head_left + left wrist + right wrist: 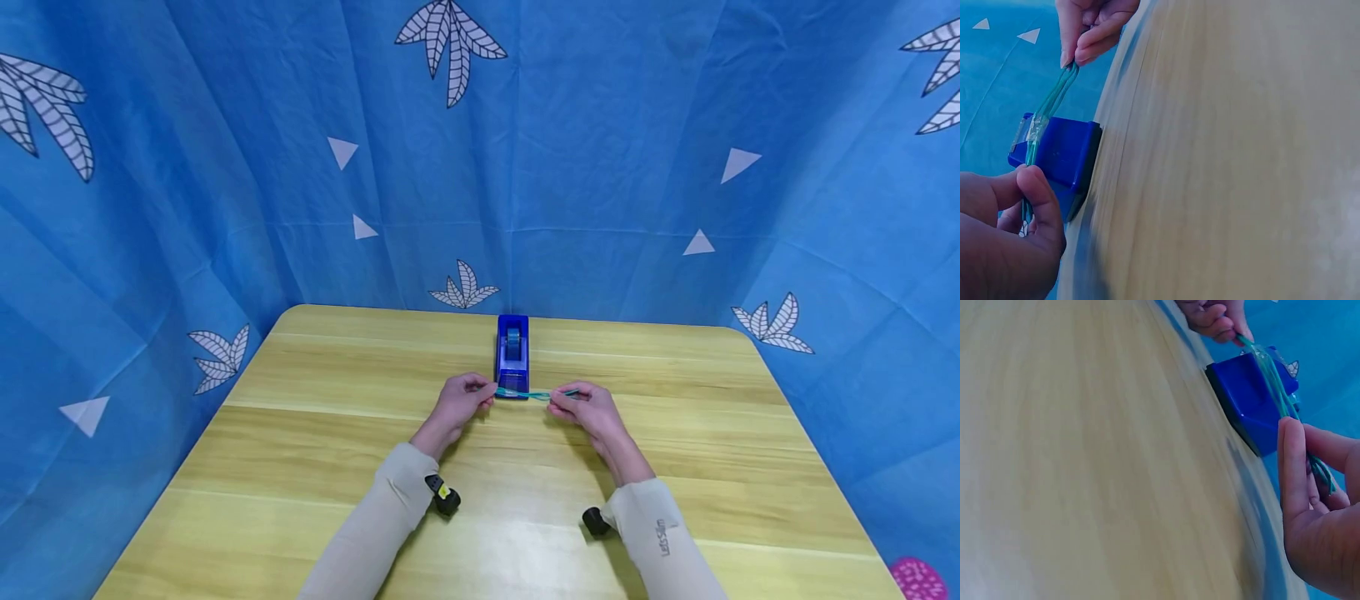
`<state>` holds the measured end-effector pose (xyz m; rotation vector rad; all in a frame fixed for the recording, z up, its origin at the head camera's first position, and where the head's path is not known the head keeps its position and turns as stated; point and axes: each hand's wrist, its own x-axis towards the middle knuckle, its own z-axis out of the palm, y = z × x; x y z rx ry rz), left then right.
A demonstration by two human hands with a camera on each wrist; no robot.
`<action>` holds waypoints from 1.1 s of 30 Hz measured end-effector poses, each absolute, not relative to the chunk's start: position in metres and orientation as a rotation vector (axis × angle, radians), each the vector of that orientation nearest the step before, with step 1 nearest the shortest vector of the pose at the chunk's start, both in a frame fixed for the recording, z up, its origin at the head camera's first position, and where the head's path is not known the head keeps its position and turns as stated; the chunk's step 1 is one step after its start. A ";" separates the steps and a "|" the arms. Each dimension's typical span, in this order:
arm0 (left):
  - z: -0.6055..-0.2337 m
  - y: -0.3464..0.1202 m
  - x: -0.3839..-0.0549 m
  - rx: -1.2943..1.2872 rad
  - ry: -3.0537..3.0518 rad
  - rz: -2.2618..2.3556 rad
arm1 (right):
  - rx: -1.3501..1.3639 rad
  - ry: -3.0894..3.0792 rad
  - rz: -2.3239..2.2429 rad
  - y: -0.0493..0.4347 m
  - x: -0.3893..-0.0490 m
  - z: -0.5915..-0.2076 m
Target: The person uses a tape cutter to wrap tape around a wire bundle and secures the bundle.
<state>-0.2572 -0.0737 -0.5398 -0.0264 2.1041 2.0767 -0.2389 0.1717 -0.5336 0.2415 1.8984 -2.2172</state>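
Note:
A bundle of thin green cords (537, 396) stretches level between the two hands. My left hand (459, 402) pinches its left end between thumb and fingers. The right hand (591, 412) pinches the other end, and loose cord ends (1325, 478) stick out past its fingers in the right wrist view. Clear tape (1036, 129) wraps the cords close to the left fingertips. Just behind the bundle stands a blue tape dispenser (502, 354) with a tape roll (513, 340) in it; the cords overlap its front end in the head view.
The dispenser stands on a light wooden table (337, 467), towards its far edge. A blue patterned curtain (600, 167) hangs behind the table and along both sides. Each sleeve carries a small black camera, the left one (447, 500) and the right one (596, 522).

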 end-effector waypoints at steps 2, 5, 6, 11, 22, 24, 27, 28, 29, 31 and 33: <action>-0.539 -0.074 -0.257 -0.015 2.128 2.068 | 0.239 1.857 -2.230 0.171 -0.239 -0.534; -0.538 -0.075 -0.257 -0.003 2.151 2.049 | 0.258 1.791 -2.247 0.168 -0.241 -0.535; -0.538 -0.075 -0.257 -0.003 2.152 2.043 | 0.265 1.773 -2.251 0.166 -0.241 -0.534; -0.536 -0.077 -0.257 0.027 2.191 2.002 | 0.318 1.719 -2.294 0.159 -0.244 -0.533; -0.537 -0.077 -0.257 0.053 2.200 2.011 | 0.441 1.874 -2.299 0.152 -0.246 -0.534; -0.539 -0.077 -0.257 0.035 2.189 2.022 | 0.411 1.907 -2.284 0.152 -0.246 -0.534; -0.541 -0.077 -0.258 0.007 2.172 2.036 | 0.354 1.947 -2.260 0.153 -0.245 -0.532; -0.542 -0.077 -0.259 -0.001 2.165 2.043 | 0.336 1.957 -2.251 0.154 -0.245 -0.531; -0.543 -0.077 -0.259 -0.005 2.163 2.047 | 0.327 1.958 -2.246 0.154 -0.245 -0.530; -0.543 -0.077 -0.260 -0.009 2.165 2.053 | 0.309 1.959 -2.233 0.156 -0.245 -0.529; -0.544 -0.077 -0.260 -0.010 2.172 2.055 | 0.294 1.953 -2.226 0.158 -0.246 -0.528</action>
